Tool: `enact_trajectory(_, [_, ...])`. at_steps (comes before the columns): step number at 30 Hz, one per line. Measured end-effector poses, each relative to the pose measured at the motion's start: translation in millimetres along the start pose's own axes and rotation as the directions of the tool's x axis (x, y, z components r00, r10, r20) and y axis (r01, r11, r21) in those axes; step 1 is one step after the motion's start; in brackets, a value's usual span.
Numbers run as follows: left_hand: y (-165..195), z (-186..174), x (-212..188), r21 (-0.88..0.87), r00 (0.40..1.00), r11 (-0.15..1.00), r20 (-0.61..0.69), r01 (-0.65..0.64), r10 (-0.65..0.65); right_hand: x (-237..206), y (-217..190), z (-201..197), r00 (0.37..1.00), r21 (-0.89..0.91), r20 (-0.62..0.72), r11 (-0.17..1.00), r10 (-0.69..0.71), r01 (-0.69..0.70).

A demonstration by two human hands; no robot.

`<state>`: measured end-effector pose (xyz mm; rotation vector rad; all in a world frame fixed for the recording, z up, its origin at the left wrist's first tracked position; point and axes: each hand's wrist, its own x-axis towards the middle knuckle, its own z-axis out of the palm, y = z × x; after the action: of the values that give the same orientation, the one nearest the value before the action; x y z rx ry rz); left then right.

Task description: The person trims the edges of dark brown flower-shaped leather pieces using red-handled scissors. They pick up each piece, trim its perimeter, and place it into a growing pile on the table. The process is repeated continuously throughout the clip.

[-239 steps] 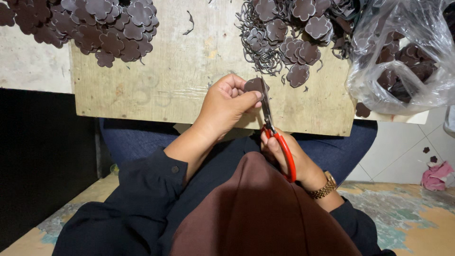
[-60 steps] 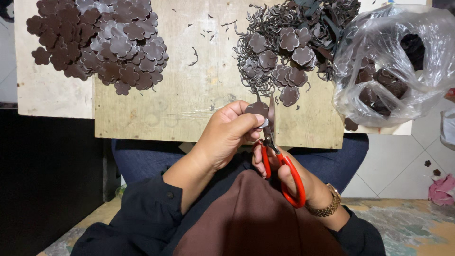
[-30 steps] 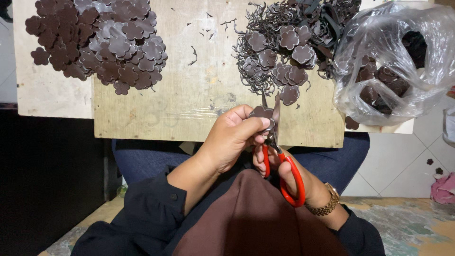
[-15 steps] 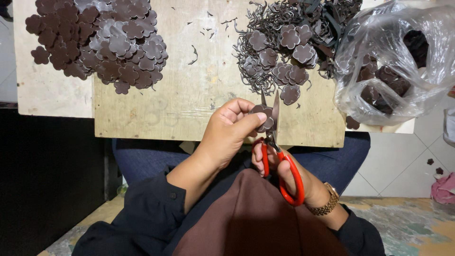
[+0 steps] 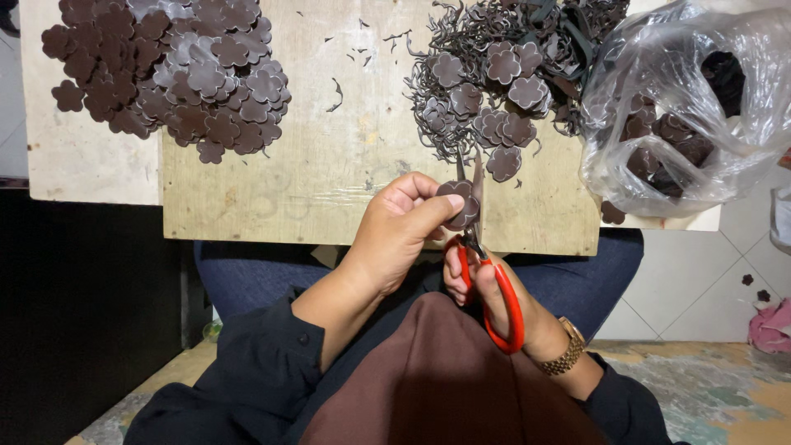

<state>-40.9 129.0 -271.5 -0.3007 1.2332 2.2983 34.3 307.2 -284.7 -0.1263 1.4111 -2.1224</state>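
Observation:
My left hand [image 5: 395, 235] pinches a dark brown flower-shaped piece [image 5: 458, 203] between thumb and fingers, just above the near edge of the wooden board [image 5: 329, 189]. My right hand [image 5: 494, 292] grips red-handled scissors [image 5: 486, 272]; their blades point up and straddle the piece. On the board's far left lies a pile of trimmed brown flower pieces [image 5: 173, 74]. A pile of untrimmed pieces and thin offcut strips [image 5: 494, 74] lies far right of my hands.
A clear plastic bag [image 5: 692, 107] holding more brown pieces sits at the board's right end. A white slab [image 5: 82, 165] lies under the board on the left. Tiled floor and a pink cloth [image 5: 770, 325] show lower right. Small scraps dot the board's middle.
The scissor blades have worked around the flower piece while my left hand turned it slightly. Both hands stayed near the board's near edge.

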Motion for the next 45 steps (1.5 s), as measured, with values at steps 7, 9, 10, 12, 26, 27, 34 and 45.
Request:
enact_trajectory(7, [-3, 0, 4, -0.043, 1.0, 0.999, 0.001, 0.007, -0.007, 0, 11, -1, 0.999, 0.056, -0.051, 0.998, -0.006, 0.009])
enact_trajectory(9, [-2, 0, 4, -0.035, 1.0, 0.999, -0.003, 0.008, -0.009, 0, 12, -2, 0.998, 0.049, -0.057, 0.999, -0.013, 0.015])
enact_trajectory(10, [-1, 0, 4, -0.018, 1.0, 1.0, -0.013, 0.008, -0.008, 0, 12, -3, 0.998, 0.041, -0.055, 0.999, -0.015, 0.017])
enact_trajectory(12, [0, 1, 4, 0.008, 1.0, 1.0, -0.031, 0.003, -0.003, 0, 12, -4, 0.999, 0.019, -0.041, 1.0, -0.018, 0.019])
enact_trajectory(26, [6, 2, 2, 0.068, 1.0, 0.998, -0.025, 0.01, -0.009, 2, 0, -3, 0.999, -0.059, 0.033, 0.998, 0.011, -0.009])
enact_trajectory(27, [6, 2, 2, 0.066, 1.0, 0.998, -0.025, 0.01, -0.009, 2, -1, -3, 0.999, -0.055, 0.043, 0.998, 0.01, -0.007])
enact_trajectory(34, [8, 1, 4, 0.077, 0.999, 0.997, -0.032, 0.003, -0.001, 5, -2, -4, 0.998, -0.047, 0.06, 0.999, 0.018, -0.015])
enact_trajectory(45, [10, 4, 11, 0.057, 0.999, 0.998, -0.046, 0.017, -0.015, 9, -3, -7, 1.0, -0.031, -0.003, 0.999, -0.019, 0.019])
